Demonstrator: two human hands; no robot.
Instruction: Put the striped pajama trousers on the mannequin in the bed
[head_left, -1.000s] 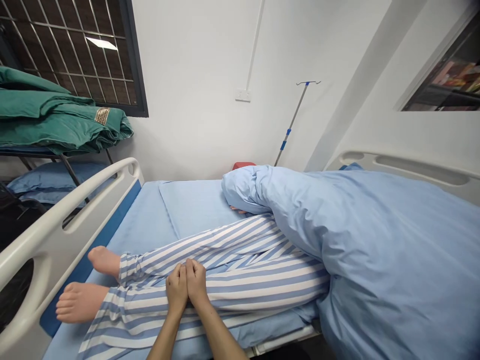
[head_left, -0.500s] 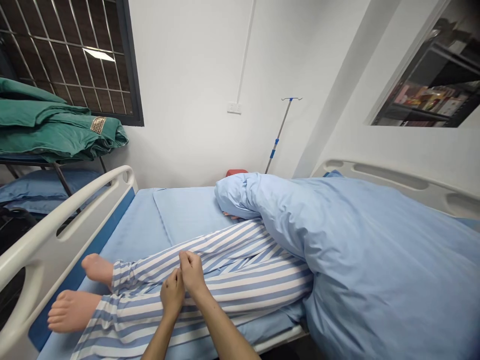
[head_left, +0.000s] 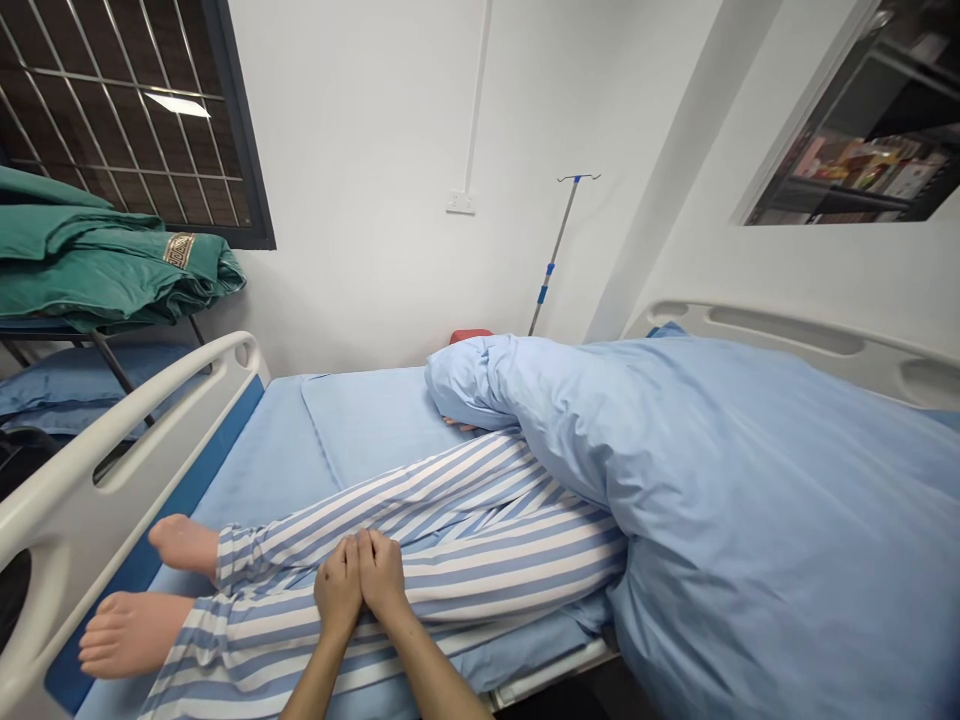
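A figure in blue-and-white striped trousers (head_left: 480,540) lies on a hospital bed, bare feet (head_left: 142,610) toward the footboard. A light blue duvet (head_left: 720,500) covers the upper body. My left hand (head_left: 337,592) and my right hand (head_left: 382,575) rest side by side on the nearer striped leg, around the knee. Both hands have their fingers curled and pressed together against the cloth. Whether they pinch the fabric is hidden.
A white footboard rail (head_left: 112,450) runs along the left. A white headboard (head_left: 810,345) is at the right. A drip stand (head_left: 559,245) stands by the far wall. Folded green sheets (head_left: 97,260) lie on a rack at the left, a blue pillow (head_left: 67,385) beneath.
Half a second ago my right hand was lifted ahead of the left; now both lie level together on the leg. The view has shifted slightly.
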